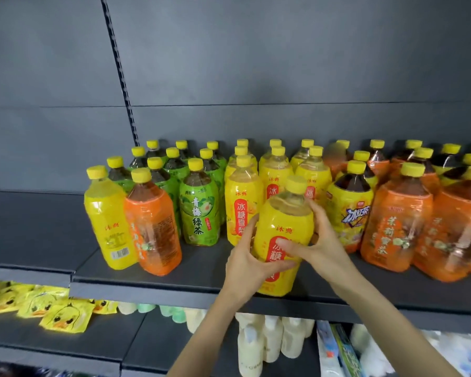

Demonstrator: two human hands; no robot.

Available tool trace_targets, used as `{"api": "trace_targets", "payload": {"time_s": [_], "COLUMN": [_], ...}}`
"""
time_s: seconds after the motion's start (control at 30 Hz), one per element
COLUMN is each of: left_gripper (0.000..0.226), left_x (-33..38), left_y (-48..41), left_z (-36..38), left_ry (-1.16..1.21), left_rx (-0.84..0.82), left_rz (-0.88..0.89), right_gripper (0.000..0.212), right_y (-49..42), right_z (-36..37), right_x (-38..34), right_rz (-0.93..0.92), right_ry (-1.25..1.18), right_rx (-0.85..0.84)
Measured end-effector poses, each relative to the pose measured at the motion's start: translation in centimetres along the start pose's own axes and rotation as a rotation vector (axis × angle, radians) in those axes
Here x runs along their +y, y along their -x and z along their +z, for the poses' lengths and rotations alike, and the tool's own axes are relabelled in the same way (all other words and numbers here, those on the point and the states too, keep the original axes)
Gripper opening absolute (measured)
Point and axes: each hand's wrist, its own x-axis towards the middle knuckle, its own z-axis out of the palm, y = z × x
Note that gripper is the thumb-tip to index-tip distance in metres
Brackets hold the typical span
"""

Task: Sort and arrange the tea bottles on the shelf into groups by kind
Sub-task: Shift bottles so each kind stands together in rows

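Note:
A yellow-labelled pear tea bottle (284,221) stands near the front edge of the dark shelf (196,284). My left hand (246,263) grips its lower left side and my right hand (320,244) grips its right side, thumb across the label. Behind it stand more yellow pear bottles (242,202). Green tea bottles (199,210) form a group to the left. At the far left, one yellow bottle (106,221) and one orange bottle (152,227) stand apart. To the right are a yellow iced-tea bottle (350,210) and orange jasmine tea bottles (397,224).
The grey back panel rises behind the bottles, with a slotted upright (120,69). On the lower shelf lie yellow duck-print packets (63,314), pale bottles (269,338) and white packages (446,352). Bare shelf surface (33,227) lies left of the bottles.

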Motion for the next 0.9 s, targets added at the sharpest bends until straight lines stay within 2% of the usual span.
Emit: {"api": "trace_targets", "payload": {"time_s": [0.13, 0.2, 0.27, 0.33, 0.47, 0.67, 0.8, 0.9], "left_gripper": [0.093, 0.1, 0.1, 0.091, 0.076, 0.073, 0.069, 0.067], "left_x": [0.1, 0.3, 0.4, 0.3, -0.6, -3.1, -4.4, -4.4], "left_y": [-2.2, -3.4, -4.0, -4.0, -2.8, -0.4, 0.8, 0.9], "left_z": [0.0, 0.3, 0.5, 0.1, -2.5, -6.7, -7.5, -9.1], "left_ry": [-0.034, -0.112, -0.229, -0.314, -0.394, -0.455, -0.553, -0.617], "left_rx": [-0.133, -0.217, -0.225, -0.138, 0.171, 0.365, 0.447, 0.603], "left_rz": [0.034, 0.08, 0.138, 0.203, 0.343, 0.257, 0.282, 0.31], "right_gripper": [0.077, 0.083, 0.082, 0.08, 0.089, 0.079, 0.084, 0.08], "right_y": [-1.6, -2.7, -4.0, -5.3, -8.1, -10.3, -9.7, -8.2], "right_z": [-1.1, -1.7, -2.2, -2.5, -2.7, -2.6, -1.8, -0.2], "right_x": [0.9, 1.2, 1.6, 2.0, 3.4, 5.8, 7.4, 8.2], "right_rz": [0.042, 0.064, 0.057, 0.028, 0.027, 0.032, -0.018, -0.076], "right_ry": [-0.034, -0.025, 0.013, 0.082, 0.134, 0.064, 0.182, 0.262], "right_rx": [0.111, 0.151, 0.17, 0.151, 0.081, 0.098, 0.18, 0.292]}}
